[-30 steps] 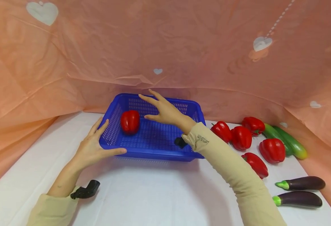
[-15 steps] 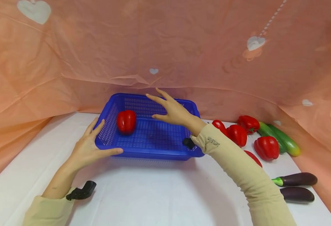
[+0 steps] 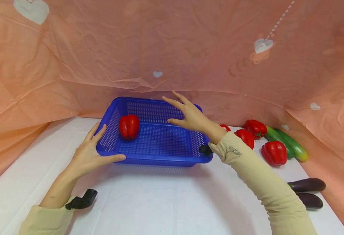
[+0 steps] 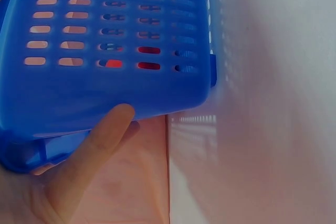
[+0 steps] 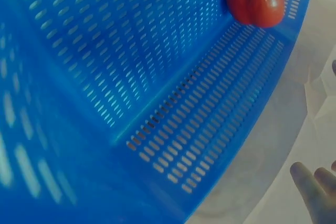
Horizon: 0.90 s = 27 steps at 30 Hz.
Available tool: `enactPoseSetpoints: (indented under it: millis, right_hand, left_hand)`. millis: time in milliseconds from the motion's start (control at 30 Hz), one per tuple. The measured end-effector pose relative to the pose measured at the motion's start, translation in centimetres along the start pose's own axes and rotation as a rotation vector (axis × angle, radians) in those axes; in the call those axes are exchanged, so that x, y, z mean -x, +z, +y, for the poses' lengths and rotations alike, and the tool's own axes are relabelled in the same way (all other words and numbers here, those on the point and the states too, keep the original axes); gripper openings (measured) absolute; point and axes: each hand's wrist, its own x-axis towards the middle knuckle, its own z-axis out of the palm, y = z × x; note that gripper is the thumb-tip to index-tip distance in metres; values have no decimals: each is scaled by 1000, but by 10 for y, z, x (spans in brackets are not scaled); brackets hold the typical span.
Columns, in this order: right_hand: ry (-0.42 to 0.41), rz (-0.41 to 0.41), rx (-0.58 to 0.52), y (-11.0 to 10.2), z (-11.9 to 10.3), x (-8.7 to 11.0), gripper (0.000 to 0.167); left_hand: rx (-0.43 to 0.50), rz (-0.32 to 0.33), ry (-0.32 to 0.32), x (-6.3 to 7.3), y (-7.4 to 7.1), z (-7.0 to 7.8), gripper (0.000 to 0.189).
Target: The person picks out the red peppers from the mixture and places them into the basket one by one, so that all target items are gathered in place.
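Note:
A blue perforated plastic basket (image 3: 160, 158) stands on the white-covered table, with one red bell pepper (image 3: 129, 127) lying at its left end. My left hand (image 3: 86, 156) is at the basket's front left corner, its spread fingers by the left rim and its thumb (image 4: 102, 137) against the outer wall. Over the right part of the basket, my right hand (image 3: 192, 114) is spread out and holds nothing. In the right wrist view, some of its fingers (image 5: 312, 190) show outside the basket's rim.
To the right lie several more red bell peppers (image 3: 273, 153), two green cucumbers (image 3: 292, 145) and two eggplants (image 3: 308, 185). A peach-coloured cloth (image 3: 219, 58) with hearts hangs behind and beside the table. My right sleeve (image 3: 260, 182) partly covers the peppers and eggplants.
My right hand has moved right across the basket, fingers still spread. The left hand keeps its place at the corner. The whole head view has shifted slightly.

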Motion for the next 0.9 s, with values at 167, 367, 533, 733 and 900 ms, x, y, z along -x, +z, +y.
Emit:
enactPoseSetpoints:
  millis: [167,367,533,733,900]
  right_hand:
    - [-34,64,-14,-6,9,5,73]
    - [-46,99,-24,-14,13,13,72]
    - [-32,126,-41,-23,14,24,71]
    - [-17,141,-35,-25,22,34,70]
    - [11,155,-46,-26,30,42,70]
  left_hand:
    - [-5,-9,-9,0,-1,1,122]
    - [-4,-15,-7,1,-1,2,122]
    - [-2,-9,-4,2,0,2,122]
    - [-2,-9,-7,2,-1,3,121]
    - [-1,-11,-9,2,-1,3,122]
